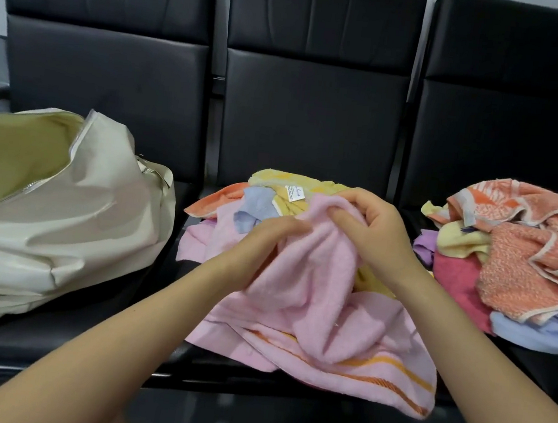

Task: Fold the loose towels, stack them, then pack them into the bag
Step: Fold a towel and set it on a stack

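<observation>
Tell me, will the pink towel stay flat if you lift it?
Probably not: the pink towel already bunches where both hands, left hand and right hand, grip it. It looks soft and floppy, so it will likely droop, and seems light.

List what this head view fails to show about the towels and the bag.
- Bag interior: head view, cut by the left edge and hidden by its own flap.
- Towels beneath the pink towel: covered by it and by both hands, left, right.
- Right pile: cut by the right edge.
- Label: print too small.
</observation>
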Action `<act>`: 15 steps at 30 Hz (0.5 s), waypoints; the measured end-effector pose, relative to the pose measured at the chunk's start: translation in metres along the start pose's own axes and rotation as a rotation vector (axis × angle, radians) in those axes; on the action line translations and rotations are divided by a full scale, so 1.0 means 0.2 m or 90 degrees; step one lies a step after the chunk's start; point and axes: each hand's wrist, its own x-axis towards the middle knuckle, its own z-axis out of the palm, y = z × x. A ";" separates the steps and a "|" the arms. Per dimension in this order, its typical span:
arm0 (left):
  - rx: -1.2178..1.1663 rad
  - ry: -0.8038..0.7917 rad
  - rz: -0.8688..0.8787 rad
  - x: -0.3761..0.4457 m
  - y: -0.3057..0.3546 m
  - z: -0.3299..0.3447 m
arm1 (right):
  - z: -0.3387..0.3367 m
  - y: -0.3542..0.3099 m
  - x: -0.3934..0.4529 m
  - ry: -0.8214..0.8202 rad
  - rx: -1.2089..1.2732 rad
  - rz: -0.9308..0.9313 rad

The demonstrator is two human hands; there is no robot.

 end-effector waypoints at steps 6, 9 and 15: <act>0.409 0.183 0.239 0.02 -0.03 -0.30 | -0.13 0.12 0.02 -0.028 -0.197 0.051; 0.533 0.216 0.235 0.04 -0.05 -0.43 | -0.18 0.19 0.02 -0.102 -0.408 0.098; 0.314 0.194 0.131 0.00 -0.05 -0.51 | -0.28 0.28 0.01 -0.024 -0.411 0.174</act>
